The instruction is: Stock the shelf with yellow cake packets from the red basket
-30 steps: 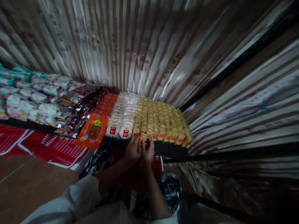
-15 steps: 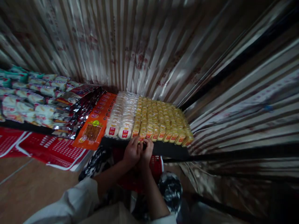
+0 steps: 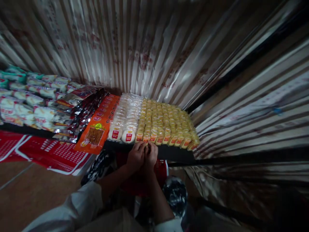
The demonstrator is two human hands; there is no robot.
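My left hand (image 3: 135, 157) and my right hand (image 3: 151, 155) meet side by side at the front edge of the black shelf (image 3: 173, 152). The fingers of both are bent inward and closed, and what lies between them, if anything, is too dark to make out. Just beyond the fingertips stand rows of small yellow wrapped packets (image 3: 166, 124) with red-and-orange labels. To their left are two rows of round white packets (image 3: 129, 133) in clear wrap. It is unclear whether the fingertips touch the nearest yellow packets.
An orange snack bag (image 3: 98, 129) leans left of the white packets, beside dark shiny bags (image 3: 80, 106) and white snack bags (image 3: 44, 117). Red baskets (image 3: 54, 153) sit below the shelf. Ribbed wrapped sheeting (image 3: 140, 48) rises behind, with a black bar (image 3: 241, 59) at right.
My hands stay together at the shelf edge, with the fingers shifting slightly. The view has moved a little; the packets look unchanged.
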